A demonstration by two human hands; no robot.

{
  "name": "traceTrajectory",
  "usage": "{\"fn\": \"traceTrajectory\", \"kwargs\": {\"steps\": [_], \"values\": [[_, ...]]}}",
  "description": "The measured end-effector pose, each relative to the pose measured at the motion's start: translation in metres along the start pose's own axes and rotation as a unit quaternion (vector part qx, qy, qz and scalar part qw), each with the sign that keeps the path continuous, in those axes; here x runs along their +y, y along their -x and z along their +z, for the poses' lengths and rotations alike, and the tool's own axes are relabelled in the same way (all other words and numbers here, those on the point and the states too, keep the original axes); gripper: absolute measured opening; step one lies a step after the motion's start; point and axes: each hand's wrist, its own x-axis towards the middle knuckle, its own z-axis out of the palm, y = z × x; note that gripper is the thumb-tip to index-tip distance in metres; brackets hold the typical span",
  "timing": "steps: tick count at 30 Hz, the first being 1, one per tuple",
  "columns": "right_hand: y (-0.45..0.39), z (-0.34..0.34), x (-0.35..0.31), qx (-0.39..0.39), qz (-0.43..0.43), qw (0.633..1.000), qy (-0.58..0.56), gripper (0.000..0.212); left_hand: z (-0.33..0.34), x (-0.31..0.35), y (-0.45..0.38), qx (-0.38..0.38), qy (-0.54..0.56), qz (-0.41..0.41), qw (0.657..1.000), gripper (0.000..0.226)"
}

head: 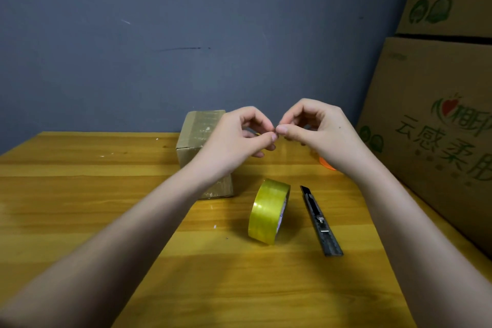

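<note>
My left hand (237, 138) and my right hand (316, 133) are raised above the wooden table (80, 194), with thumb and forefinger tips meeting at the middle. Both pinch a tiny thin scrap (274, 131) between them; it is too small to identify. Behind my left hand stands a small cardboard box (195, 136) sealed with clear tape. A roll of yellowish clear tape (266, 210) stands on its edge below the hands. A black utility knife (319, 221) lies to the right of the roll, its blade end pointing away from me.
Large printed cartons (431, 120) are stacked along the table's right side. An orange object (326, 163) shows partly under my right wrist. A grey-blue wall (186, 34) closes the back. Bare tabletop lies at the left and near me.
</note>
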Motion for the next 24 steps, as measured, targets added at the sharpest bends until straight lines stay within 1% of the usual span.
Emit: {"fn": "traceTrajectory", "kwargs": {"steps": [3,6,9,12,14,16,19,21,24], "values": [[0.001,-0.002,0.0,-0.011,0.004,1.0,-0.007,0.004,0.001,-0.001,0.002,0.027,0.021,-0.013,0.999,0.017],[0.006,0.002,0.005,-0.008,0.008,1.0,0.0,0.012,0.002,0.0,0.004,0.043,0.027,-0.022,0.998,0.015],[0.012,0.01,0.008,0.033,0.0,0.999,0.007,0.018,0.003,0.001,0.005,0.051,0.027,-0.024,0.998,0.014],[0.015,0.014,0.01,0.07,0.014,0.996,-0.044,0.023,0.003,0.002,0.006,0.049,0.027,-0.024,0.998,0.014],[0.017,0.014,0.01,0.074,0.022,0.995,-0.059,0.026,0.002,0.002,0.007,0.052,0.029,-0.025,0.998,0.012],[0.017,0.015,0.01,0.08,0.026,0.994,-0.067,0.023,0.001,0.002,0.008,0.058,0.029,-0.025,0.998,0.011],[0.015,0.017,0.006,0.096,0.038,0.989,-0.11,0.017,0.0,0.002,0.008,0.061,0.023,-0.023,0.998,0.014],[0.014,0.018,0.004,0.087,0.049,0.987,-0.124,0.014,-0.001,0.002,0.008,0.064,0.021,-0.021,0.997,0.014],[0.013,0.018,0.003,0.071,0.049,0.988,-0.126,0.009,-0.002,0.001,0.01,0.073,0.003,-0.007,0.997,0.007]]}}
